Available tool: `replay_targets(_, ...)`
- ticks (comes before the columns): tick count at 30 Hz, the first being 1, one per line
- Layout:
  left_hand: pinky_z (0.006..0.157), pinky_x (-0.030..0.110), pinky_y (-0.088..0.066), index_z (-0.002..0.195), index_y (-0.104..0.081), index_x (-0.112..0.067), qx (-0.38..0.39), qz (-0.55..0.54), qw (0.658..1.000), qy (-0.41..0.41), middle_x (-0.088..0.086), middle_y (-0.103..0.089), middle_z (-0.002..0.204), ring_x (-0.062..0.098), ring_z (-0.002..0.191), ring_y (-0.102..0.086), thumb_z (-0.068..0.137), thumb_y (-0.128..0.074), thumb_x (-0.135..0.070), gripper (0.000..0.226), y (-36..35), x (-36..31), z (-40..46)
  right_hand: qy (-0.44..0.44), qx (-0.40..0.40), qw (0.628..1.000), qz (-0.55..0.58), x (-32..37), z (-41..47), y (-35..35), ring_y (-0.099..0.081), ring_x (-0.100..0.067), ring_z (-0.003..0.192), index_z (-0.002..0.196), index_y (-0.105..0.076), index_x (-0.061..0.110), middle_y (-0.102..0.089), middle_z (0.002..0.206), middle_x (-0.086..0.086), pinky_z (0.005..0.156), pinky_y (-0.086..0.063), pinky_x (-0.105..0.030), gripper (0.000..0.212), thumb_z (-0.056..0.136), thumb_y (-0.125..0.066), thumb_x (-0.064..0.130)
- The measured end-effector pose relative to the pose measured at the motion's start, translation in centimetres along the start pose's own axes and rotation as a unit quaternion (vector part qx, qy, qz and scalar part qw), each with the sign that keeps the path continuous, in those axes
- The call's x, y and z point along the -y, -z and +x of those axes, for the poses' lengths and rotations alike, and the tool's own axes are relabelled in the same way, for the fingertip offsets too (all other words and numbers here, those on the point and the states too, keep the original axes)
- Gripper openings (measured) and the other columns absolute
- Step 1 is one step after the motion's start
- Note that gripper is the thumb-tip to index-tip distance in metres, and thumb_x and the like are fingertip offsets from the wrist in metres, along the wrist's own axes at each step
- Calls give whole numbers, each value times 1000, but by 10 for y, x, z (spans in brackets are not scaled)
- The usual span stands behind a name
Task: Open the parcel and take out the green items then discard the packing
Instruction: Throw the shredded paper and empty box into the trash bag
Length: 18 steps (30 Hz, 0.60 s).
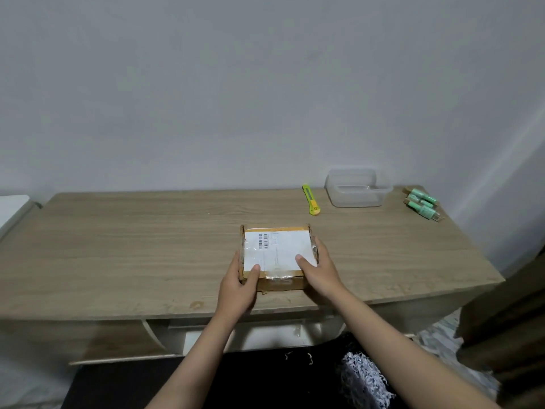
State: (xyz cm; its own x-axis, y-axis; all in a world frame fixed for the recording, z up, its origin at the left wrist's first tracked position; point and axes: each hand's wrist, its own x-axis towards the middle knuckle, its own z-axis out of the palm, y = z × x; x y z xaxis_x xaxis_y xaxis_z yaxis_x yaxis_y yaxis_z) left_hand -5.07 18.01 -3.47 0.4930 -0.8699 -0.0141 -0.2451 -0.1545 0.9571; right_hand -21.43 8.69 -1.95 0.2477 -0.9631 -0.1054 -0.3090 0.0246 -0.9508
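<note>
One parcel (278,255), one knife (310,200), one tub (358,188).

A flat brown cardboard parcel (277,256) is lying closed on the wooden desk (147,246), just in from the desk's near edge at its middle. A white shipping label with a barcode is covering most of its top, and clear tape is running over the label and down its near side. Several pale green cylindrical items (422,203) are lying in a loose cluster at the desk's far right corner, well apart from the parcel.
</note>
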Motion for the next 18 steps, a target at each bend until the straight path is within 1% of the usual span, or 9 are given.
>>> replay_targets(2, 88, 18, -47, 125, -51, -25, -2, -7, 1000, -9, -17, -64, 113, -2, 102, -60, 89, -59, -16, 38, -7, -2, -7, 3, -3, 1000, 3, 1, -5, 12, -48, -5, 111, 141, -32, 18, -50, 120, 13, 92, -33, -18, 61, 88, -61, 15)
replay_targets(3, 87, 17, -48, 124, -52, -24, -3, -6, 1000, -11, -18, -64, 111, -3, 101, -60, 89, -60, -15, 38, -11, -5, -12, 5, -3, 1000, 3, 1, -8, 19, -48, -6, 112, 142, -32, 18, -50, 120, 13, 93, -33, -19, 62, 87, -61, 16)
replay_targets(5, 81, 9, -46, 123, -52, -26, 3, -6, 1000, -19, -22, -63, 109, -9, 98, -59, 88, -61, -16, 38, -23, -15, -23, 10, -8, 1000, -2, 1, -16, 38, -50, -7, 111, 142, -33, 20, -51, 118, 14, 92, -35, -21, 62, 87, -62, 17)
replay_targets(7, 81, 9, -46, 123, -52, -27, 22, -11, 999, -30, -22, -63, 109, -13, 96, -58, 87, -61, -17, 38, -43, -27, -34, 9, -21, 1000, -3, -3, -26, 64, -51, -8, 109, 140, -35, 22, -51, 117, 14, 89, -35, -22, 60, 87, -62, 18)
replay_targets(9, 83, 12, -48, 120, -53, -29, 42, -15, 998, -38, -20, -64, 109, -13, 96, -58, 86, -63, -18, 37, -71, -40, -48, 0, -43, 999, 2, -11, -39, 98, -49, -7, 111, 140, -35, 21, -51, 118, 13, 91, -35, -22, 60, 87, -62, 18)
replay_targets(11, 78, 7, -47, 114, -53, -34, 59, -20, 997, -43, -19, -65, 106, -13, 94, -58, 84, -66, -19, 36, -104, -52, -71, -4, -77, 997, 4, -21, -56, 136, -47, -7, 113, 140, -37, 19, -49, 119, 12, 92, -34, -20, 60, 86, -63, 15)
replay_targets(13, 76, 7, -47, 108, -53, -37, 75, -31, 996, -39, -16, -66, 105, -11, 92, -60, 82, -68, -19, 35, -136, -61, -94, -12, -103, 995, 13, -32, -73, 171, -43, -5, 116, 140, -37, 15, -46, 120, 11, 92, -32, -17, 59, 86, -63, 11)
replay_targets(15, 76, 7, -46, 108, -52, -37, 91, -32, 995, -38, -17, -66, 104, -9, 93, -60, 81, -70, -19, 37, -163, -67, -114, -18, -110, 993, 24, -43, -90, 202, -39, -3, 116, 141, -35, 13, -42, 122, 10, 95, -31, -19, 61, 87, -62, 10)
replay_targets(18, 75, 5, -41, 113, -48, -35, 118, -18, 992, -31, -19, -60, 103, -5, 94, -57, 80, -71, -20, 43, -199, -71, -142, -30, -124, 992, 21, -65, -116, 240, -45, -6, 118, 139, -39, 17, -48, 124, 11, 97, -34, -22, 60, 85, -64, 10)
